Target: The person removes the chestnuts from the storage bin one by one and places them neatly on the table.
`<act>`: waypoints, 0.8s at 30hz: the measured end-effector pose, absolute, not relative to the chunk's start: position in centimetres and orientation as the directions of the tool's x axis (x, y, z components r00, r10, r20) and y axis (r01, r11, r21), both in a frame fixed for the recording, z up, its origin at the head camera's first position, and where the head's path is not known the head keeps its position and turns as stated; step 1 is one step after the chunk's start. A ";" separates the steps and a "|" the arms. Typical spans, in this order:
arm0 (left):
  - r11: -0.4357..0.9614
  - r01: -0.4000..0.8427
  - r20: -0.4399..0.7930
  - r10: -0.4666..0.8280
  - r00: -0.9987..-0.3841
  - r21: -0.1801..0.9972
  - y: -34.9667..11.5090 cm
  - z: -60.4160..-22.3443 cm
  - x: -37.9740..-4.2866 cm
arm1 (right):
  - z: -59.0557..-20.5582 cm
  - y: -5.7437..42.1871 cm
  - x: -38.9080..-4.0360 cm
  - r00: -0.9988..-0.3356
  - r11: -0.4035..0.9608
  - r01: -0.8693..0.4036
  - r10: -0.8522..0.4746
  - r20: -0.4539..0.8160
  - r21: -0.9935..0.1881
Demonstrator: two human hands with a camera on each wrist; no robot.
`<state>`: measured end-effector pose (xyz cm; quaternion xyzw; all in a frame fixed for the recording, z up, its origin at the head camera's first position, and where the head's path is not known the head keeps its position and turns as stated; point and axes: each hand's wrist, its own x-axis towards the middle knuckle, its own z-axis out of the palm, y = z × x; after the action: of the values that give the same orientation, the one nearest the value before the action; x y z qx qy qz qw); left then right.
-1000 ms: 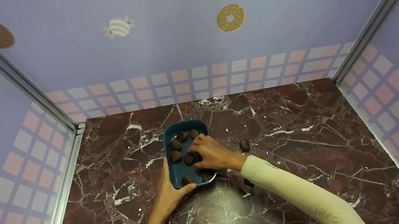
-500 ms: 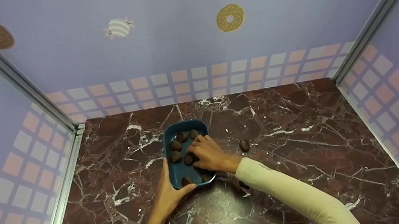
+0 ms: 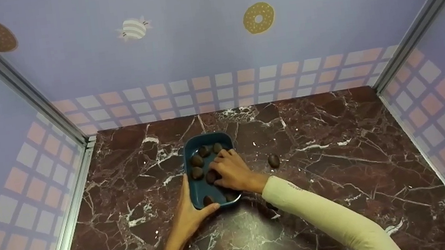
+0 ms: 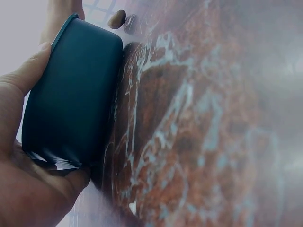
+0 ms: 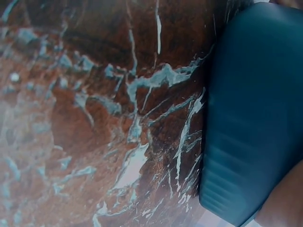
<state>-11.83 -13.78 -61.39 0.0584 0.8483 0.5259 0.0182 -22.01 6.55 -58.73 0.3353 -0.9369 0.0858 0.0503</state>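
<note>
A dark teal, rounded rectangular dish (image 3: pixel 207 136) lies on the marble-patterned tabletop. My left hand (image 3: pixel 189 214) grips its near left corner, the thumb over the near rim and the fingers along the left side; in the left wrist view, thumb and fingers bracket the dish wall (image 4: pixel 71 90). Inside lie several small brown egg-shaped things, among them one (image 3: pixel 196 160) near the left wall. My right hand (image 3: pixel 232 170) reaches over the right rim with curled fingers and holds a dark brown egg-shaped thing (image 3: pixel 212 177). The right fingertips are partly hidden.
One more brown egg-shaped thing (image 3: pixel 273 161) rests on the tabletop (image 3: pixel 339 178) right of the dish. Part of something dark shows beneath the right sleeve (image 3: pixel 322 214). Patterned panels (image 3: pixel 211 37) enclose the back and both sides.
The right hand and forearm have shifted slightly left, while the fingers stay on the brown thing in the dish. The left hand keeps its grip. The head view has tilted a little.
</note>
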 end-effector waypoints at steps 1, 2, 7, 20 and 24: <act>0.450 0.080 0.029 0.119 -0.992 0.889 -13.8 -61.4 -11.9 | -58.7 6.6 -22.0 -0.771 0.762 -0.636 -0.619 0.150 -0.124; 0.457 0.083 0.031 0.119 -0.992 0.885 -13.8 -61.3 -11.9 | -58.7 6.6 -22.0 -0.771 0.763 -0.635 -0.619 0.149 -0.121; 0.469 0.074 0.020 0.119 -0.993 0.880 -13.8 -61.3 -11.8 | -58.7 6.6 -22.0 -0.776 0.767 -0.630 -0.617 0.129 -0.122; 0.379 0.038 -0.010 0.124 -0.992 0.925 -13.7 -61.4 -11.8 | -58.9 6.7 -21.7 -0.767 0.760 -0.640 -0.621 0.164 -0.113; 0.372 0.050 0.006 0.120 -0.993 0.927 -13.7 -61.4 -11.8 | -59.0 6.7 -21.7 -0.760 0.758 -0.646 -0.625 0.179 -0.095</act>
<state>-11.76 -13.74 -61.41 0.0514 0.8276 0.5580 0.0313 -21.70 6.69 -58.96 0.3397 -0.9350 0.0756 0.0681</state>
